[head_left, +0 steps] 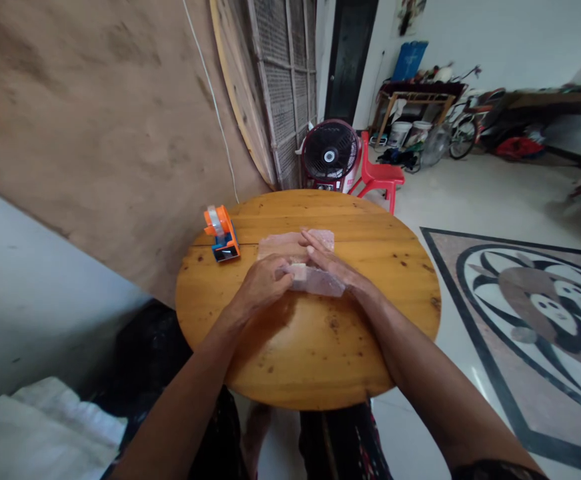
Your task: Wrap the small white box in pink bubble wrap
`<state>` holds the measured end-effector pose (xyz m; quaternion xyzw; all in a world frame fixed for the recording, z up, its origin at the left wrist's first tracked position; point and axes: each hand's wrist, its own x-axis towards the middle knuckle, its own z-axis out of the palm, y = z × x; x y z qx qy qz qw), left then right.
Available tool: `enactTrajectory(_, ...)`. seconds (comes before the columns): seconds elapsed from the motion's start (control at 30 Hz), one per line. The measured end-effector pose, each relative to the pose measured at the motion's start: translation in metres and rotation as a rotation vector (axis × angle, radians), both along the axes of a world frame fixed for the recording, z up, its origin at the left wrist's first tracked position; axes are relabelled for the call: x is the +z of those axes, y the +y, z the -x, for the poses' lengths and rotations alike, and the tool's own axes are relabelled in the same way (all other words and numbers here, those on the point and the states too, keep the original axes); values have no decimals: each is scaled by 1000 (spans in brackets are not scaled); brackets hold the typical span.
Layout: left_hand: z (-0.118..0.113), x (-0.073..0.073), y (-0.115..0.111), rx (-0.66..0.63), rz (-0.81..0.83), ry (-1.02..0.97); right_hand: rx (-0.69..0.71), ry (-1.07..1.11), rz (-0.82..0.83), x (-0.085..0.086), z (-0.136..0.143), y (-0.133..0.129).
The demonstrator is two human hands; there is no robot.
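A sheet of clear, pinkish bubble-wrap-like plastic (pixel 272 246) lies on the round wooden table (pixel 315 360). On its near part rests a small pale block (pixel 298 271), with a flap of the plastic reaching out to its right. My left hand (pixel 265 280) is closed at the block's left end, fingertips pinched on the block and plastic edge. Stretched out over the sheet, the fingers of my right hand (pixel 331 261) point away and to the left, with its edge along the plastic. Its palm side is hidden.
An orange and blue tape dispenser (pixel 225 235) with a roll of clear tape stands at the table's left edge. Beyond the far edge are a fan (pixel 329 153) and a red plastic chair (pixel 381 173). A wooden board (pixel 95 100) leans along the left.
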<state>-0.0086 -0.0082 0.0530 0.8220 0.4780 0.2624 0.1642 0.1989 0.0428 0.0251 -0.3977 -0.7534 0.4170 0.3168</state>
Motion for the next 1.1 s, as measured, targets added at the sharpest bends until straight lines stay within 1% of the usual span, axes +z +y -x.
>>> enactTrajectory(0.1, -2, -4, 3, 66, -1, -114, -21, 30, 53, 6, -5, -1)
enactTrajectory(0.2, -3, -7, 7, 98, 31, -172, 54, 36, 98, 14, -11, -4)
enactTrajectory(0.27, -4, -9, 10, 128, 52, -212, 104, 30, 157, 17, -12, -6)
enactTrajectory(0.37, -3, -11, 11, 145, 69, -257, 101, 27, 220, 16, -7, -5)
enactTrajectory(0.5, -3, -12, 11, 154, 75, -300, 36, 82, 173, 5, 3, -1)
enactTrajectory(0.67, -1, -15, 13, 172, 110, -330, -39, 182, 210, -4, 7, 0)
enactTrajectory(0.97, 1, -17, 13, 188, 129, -331, -138, 192, 99, -3, 13, -3)
enactTrajectory(1.03, 1, -17, 13, 185, 146, -333, -141, 182, 87, -4, 14, -3)
enactTrajectory(1.1, 2, -18, 13, 187, 155, -335, -113, 162, 66, -4, 13, -2)
